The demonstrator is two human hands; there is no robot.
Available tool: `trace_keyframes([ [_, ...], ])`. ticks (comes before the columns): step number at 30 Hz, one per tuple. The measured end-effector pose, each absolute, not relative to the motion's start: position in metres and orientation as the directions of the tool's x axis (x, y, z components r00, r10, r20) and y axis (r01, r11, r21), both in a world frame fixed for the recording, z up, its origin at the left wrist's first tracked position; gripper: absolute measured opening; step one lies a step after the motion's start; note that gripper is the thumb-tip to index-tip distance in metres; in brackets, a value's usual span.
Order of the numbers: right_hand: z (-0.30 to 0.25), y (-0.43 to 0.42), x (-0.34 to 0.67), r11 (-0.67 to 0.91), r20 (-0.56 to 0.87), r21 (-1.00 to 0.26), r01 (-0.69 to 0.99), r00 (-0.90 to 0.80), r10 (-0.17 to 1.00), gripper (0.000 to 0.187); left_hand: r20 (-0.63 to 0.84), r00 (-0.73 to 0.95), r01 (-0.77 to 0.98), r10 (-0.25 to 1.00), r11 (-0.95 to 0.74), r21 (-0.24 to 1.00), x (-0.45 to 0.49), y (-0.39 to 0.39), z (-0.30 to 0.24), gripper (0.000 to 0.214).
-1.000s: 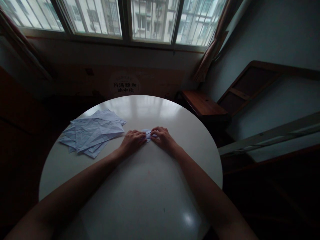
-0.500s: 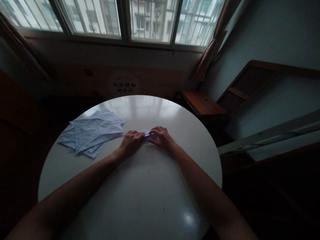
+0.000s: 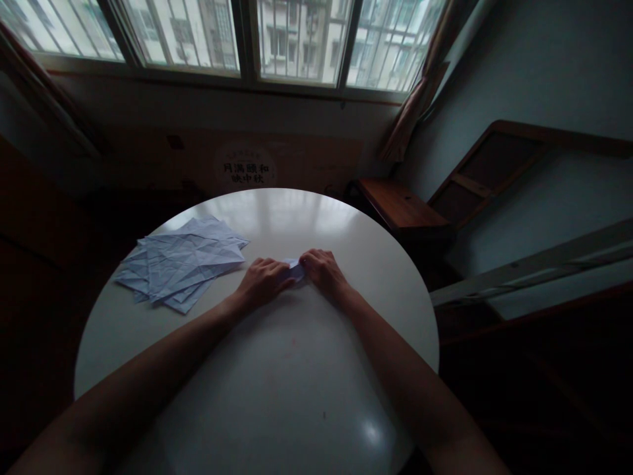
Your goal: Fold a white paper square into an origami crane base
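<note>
A small folded piece of paper (image 3: 296, 270) lies between my hands on the round white table (image 3: 277, 369). My left hand (image 3: 264, 280) grips its left end, the thumb stretched along the near side. At the right end, the fingers of my right hand (image 3: 323, 269) are closed on the paper's edge. Both hands cover much of it, so its full shape is hidden. Left of my left hand lies a loose pile of creased white paper sheets (image 3: 190, 257), touched by neither hand.
Beyond the table's right far edge stands a brown wooden bench (image 3: 400, 203). A cardboard box with printed characters (image 3: 246, 173) is below the barred window (image 3: 297, 43). A wooden-framed panel (image 3: 482, 168) leans on the right wall.
My right hand has closed its fingers at the paper's right end and turned slightly. My left thumb has come out along the near side. The sheet pile is unmoved.
</note>
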State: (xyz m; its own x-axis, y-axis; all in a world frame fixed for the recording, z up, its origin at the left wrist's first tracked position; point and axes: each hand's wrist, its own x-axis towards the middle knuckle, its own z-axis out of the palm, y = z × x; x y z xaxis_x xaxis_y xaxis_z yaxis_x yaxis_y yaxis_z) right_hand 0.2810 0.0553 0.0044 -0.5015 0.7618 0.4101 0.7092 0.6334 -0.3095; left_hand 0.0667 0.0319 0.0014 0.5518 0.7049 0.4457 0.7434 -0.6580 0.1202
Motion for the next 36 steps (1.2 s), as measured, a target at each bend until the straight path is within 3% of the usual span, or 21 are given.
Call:
trace_keyframes([
  [5,0.0069,0.0542,0.2809,0.603,0.428,-0.298,0.740,-0.461,0.777,0.014,0.457,0.561,0.712,0.691,-0.683,0.160,0.0668,0.0318,0.0008,0.046],
  [14,0.0057,0.0547,0.2802,0.636,0.446,-0.353,0.686,-0.474,0.759,0.019,0.482,0.528,0.736,0.699,-0.660,0.152,0.0643,0.0338,-0.0023,0.020],
  [20,0.0068,0.0531,0.2799,0.723,0.452,-0.370,0.584,-0.567,0.689,0.030,0.531,0.436,0.789,0.727,-0.592,0.162,0.0612,0.0325,-0.0018,0.020],
  [23,0.0053,0.0551,0.2804,0.726,0.443,-0.379,0.573,-0.577,0.686,0.025,0.537,0.424,0.789,0.729,-0.588,0.177,0.0610,0.0321,-0.0014,0.022],
  [36,0.0043,0.0561,0.2823,0.692,0.484,-0.314,0.650,-0.518,0.705,0.028,0.569,0.385,0.792,0.727,-0.577,0.201,0.0641,0.0287,0.0008,0.019],
])
